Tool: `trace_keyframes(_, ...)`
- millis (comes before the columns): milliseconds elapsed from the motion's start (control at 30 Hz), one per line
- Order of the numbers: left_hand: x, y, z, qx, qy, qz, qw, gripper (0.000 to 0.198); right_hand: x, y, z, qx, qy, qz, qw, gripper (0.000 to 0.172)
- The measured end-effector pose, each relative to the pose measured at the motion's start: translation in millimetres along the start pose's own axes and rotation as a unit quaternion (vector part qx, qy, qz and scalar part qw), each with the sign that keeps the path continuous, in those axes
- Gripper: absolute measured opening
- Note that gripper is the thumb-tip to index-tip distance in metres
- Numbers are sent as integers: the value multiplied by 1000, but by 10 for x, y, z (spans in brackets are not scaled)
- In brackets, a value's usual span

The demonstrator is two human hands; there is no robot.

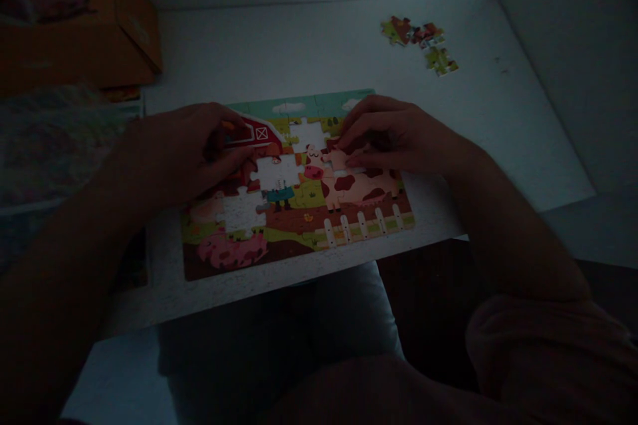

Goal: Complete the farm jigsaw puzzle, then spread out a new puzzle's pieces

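Observation:
A farm jigsaw puzzle (pixel 299 206) lies on the white table, with white gaps near its top, middle and lower left. My right hand (pixel 399 136) is over its right half, thumb and fingers closed on a puzzle piece (pixel 339 159) at the cow's back. That piece sits at a gap beside the cow's head, partly hidden by the fingers. On the left part of the puzzle rests my left hand (pixel 184 149), its thumb and fingers apart around the red barn (pixel 262 133). I see nothing held in it.
Several loose puzzle pieces (pixel 441 61) lie at the table's back right. An orange box (pixel 60 46) stands at the back left, with a plastic-wrapped picture sheet (pixel 60 146) in front of it. A wall runs along the back, and the table's front edge (pixel 299 273) is close to my lap.

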State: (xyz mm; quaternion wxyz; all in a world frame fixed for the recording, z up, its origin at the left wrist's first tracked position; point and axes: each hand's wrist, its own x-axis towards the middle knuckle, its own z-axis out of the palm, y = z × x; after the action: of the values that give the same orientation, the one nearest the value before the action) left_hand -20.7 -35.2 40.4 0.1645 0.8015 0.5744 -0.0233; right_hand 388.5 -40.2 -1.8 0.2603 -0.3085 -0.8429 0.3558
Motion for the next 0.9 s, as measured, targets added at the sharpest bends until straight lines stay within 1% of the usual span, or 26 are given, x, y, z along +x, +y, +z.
trace_keyframes(100,-7,27,-14,2,2,0,1000,79,13,-4,-13,-20,-9,-9,1000,39)
trace_keyframes(267,4,12,-16,-15,-2,-12,1000,70,4,-72,-47,-40,-34,13,999,43)
trace_keyframes(333,16,-13,-6,-15,1,-6,1000,72,-8,-87,-54,-29,-33,27,999,43)
trace_keyframes(433,36,-50,16,-7,2,5,1000,78,-26,-84,-62,-18,-27,37,999,47)
trace_keyframes(667,23,-54,11,-1,4,19,1000,77,-33,-42,-62,-24,-49,-1,999,47)
trace_keyframes(800,21,-50,12,-4,-4,7,1000,89,-44,-78,-75,-28,-56,14,998,46)
trace_keyframes(900,18,-35,13,-23,-9,-7,1000,93,-61,-96,-80,-39,-58,26,997,45)
